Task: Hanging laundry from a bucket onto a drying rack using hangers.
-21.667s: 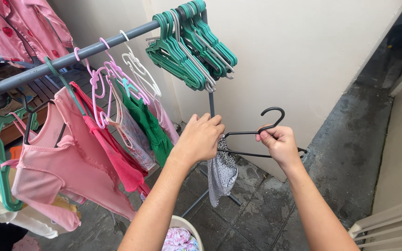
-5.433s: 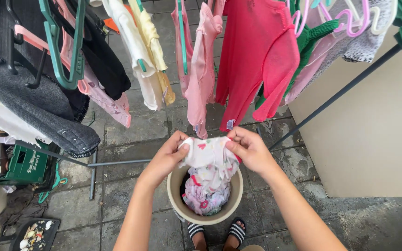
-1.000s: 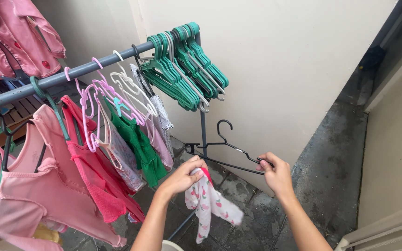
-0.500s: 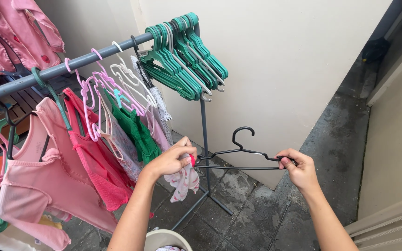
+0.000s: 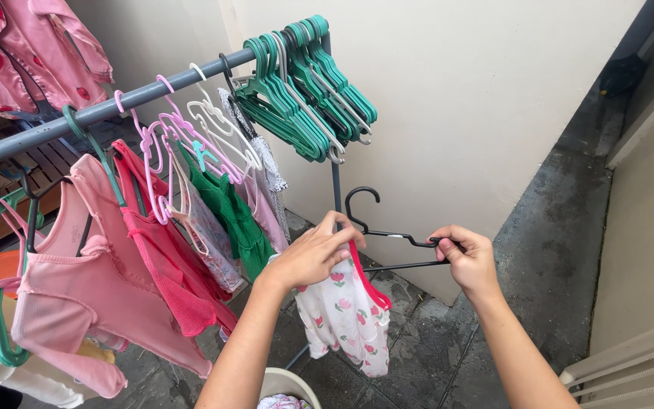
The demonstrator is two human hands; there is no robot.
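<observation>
The left hand [image 5: 313, 256] is pinching the top of a small white garment [image 5: 346, 310] printed with pink flowers and edged in red, fingers closing over the cloth where it is meeting a black hanger [image 5: 387, 231]. The right hand [image 5: 467, 257] is gripping the hanger's far shoulder, fingers curling tight around the thin bar. The garment is hanging below the hanger, in front of the upright pole [image 5: 336, 189] of the grey rail [image 5: 115, 106], which is crossing just behind the left hand. On the rail a bunch of green hangers [image 5: 308, 83] is crowding the near end (too many, and too closely packed, to count), with several pink and white hangers [image 5: 191, 136] beside them. Left of those, one green dress [image 5: 228, 216], one red top [image 5: 172, 269] and one pink top [image 5: 77, 288] are hanging. A pale bucket [image 5: 285, 382] is sitting below, between the arms.
</observation>
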